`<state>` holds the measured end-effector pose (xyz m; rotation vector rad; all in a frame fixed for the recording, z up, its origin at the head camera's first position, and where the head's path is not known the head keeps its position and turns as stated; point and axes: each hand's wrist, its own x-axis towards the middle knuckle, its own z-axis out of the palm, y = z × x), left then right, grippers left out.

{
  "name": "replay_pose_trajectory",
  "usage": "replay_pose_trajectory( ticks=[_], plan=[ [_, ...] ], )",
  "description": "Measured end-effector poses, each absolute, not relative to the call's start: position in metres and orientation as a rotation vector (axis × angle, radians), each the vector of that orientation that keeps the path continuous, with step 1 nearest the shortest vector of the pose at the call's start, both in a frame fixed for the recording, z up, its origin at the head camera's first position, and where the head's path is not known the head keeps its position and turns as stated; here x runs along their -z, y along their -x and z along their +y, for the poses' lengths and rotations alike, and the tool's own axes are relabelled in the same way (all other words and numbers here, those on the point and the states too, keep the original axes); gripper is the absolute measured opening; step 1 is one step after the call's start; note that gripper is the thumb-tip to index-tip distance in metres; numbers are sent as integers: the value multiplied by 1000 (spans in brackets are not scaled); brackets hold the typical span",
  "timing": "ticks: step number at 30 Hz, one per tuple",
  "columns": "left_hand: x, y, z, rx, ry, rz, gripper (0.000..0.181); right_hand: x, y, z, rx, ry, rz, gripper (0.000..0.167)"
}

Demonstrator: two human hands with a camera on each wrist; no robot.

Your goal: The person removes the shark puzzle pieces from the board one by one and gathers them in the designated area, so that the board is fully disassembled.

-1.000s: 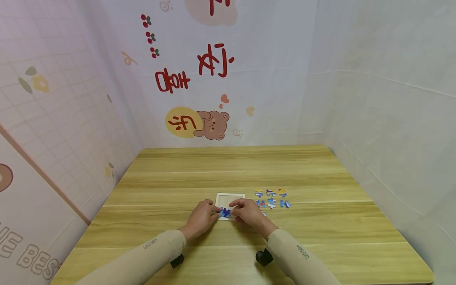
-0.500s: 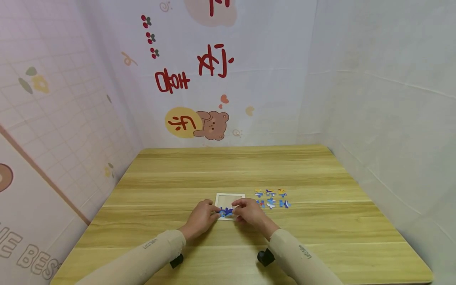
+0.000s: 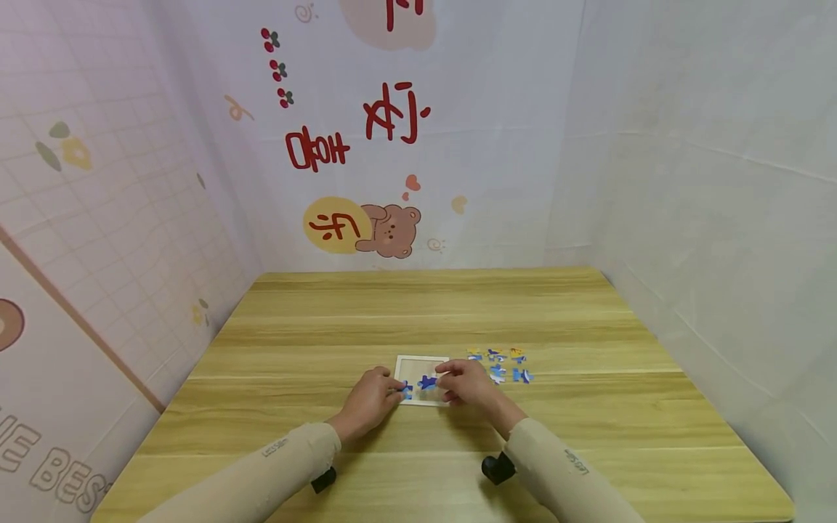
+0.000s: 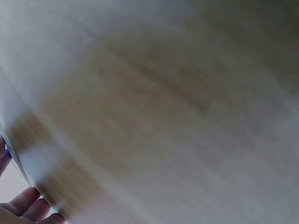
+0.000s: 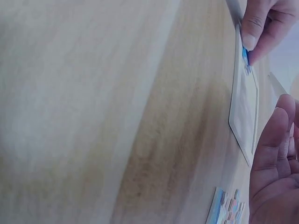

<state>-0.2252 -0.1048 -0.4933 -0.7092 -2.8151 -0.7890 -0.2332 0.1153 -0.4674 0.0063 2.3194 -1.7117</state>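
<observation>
A shallow white puzzle frame [image 3: 421,357] lies on the table in front of me. In its lower left corner is a light-blue puzzle piece [image 3: 407,393]. My left hand [image 3: 368,402] has thumb and forefinger on this piece at the frame's left side; the right wrist view shows them pinching its blue edge [image 5: 245,55]. A dark-blue puzzle piece [image 3: 428,382] is over the right part of the frame, apart from the other. My right hand [image 3: 472,385] pinches its right side; from the right wrist, the hand [image 5: 278,163] hides it.
Several loose puzzle pieces [image 3: 498,373] lie in rows to the right of the frame, partly behind the right hand. The wooden table [image 3: 314,319] runs back to a printed cloth wall [image 3: 510,181]. Cloth also hangs at both sides.
My right hand has drawn the dark-blue piece up and right, away from the light-blue one, and a gap now shows between them. The left hand has stayed in place.
</observation>
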Motion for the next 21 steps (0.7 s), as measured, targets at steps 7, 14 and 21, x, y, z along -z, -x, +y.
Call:
replay_pose_trajectory(
  ticks=[7, 14, 21],
  plan=[
    [492, 224, -105, 805, 688, -2839, 16, 466, 234, 123, 1749, -11, 2283, 25],
    [492, 225, -106, 806, 716, -2810, 16, 466, 236, 134, 1808, -29, 2202, 30],
    [491, 223, -106, 803, 749, -2781, 15, 470, 236, 149, 1879, -70, 2165, 32]
  ],
)
